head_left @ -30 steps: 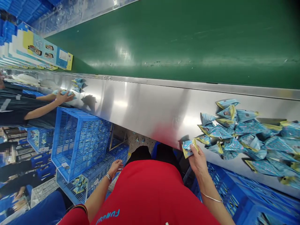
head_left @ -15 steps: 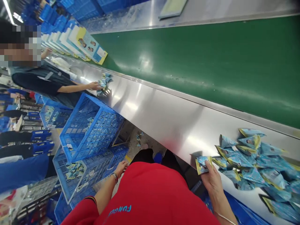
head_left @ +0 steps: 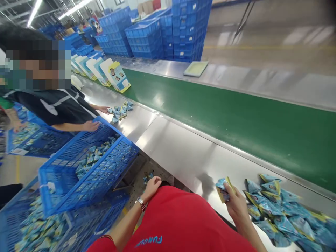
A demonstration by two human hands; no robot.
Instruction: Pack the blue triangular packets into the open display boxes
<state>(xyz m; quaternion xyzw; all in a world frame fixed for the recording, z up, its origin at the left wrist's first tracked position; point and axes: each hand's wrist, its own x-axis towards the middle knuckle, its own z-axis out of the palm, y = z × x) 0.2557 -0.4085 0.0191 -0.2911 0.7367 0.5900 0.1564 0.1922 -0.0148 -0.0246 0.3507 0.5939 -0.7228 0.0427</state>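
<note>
My right hand (head_left: 236,200) grips a small blue-and-yellow pyramid-shaped packet (head_left: 222,190) between thumb and fingers, just above the steel ledge. Beside it, to the right, lies a heap of similar packets (head_left: 280,206) on the ledge. My left hand (head_left: 152,187), with a metal watch above it, is near my waist by the ledge's front edge. Its fingers are curled loosely together and I see nothing in them.
A green conveyor belt (head_left: 210,98) runs behind the steel ledge (head_left: 173,147), with upright cartons (head_left: 119,77) on it. At left, a co-worker (head_left: 70,105) stands by packets (head_left: 120,111) and a blue crate (head_left: 86,168). Stacked crates (head_left: 189,31) rise beyond the belt.
My view has tilted up, showing more beyond the belt. The packet in my right hand has turned. My left hand has moved nearer the ledge. The co-worker's hand now rests on the crate rim.
</note>
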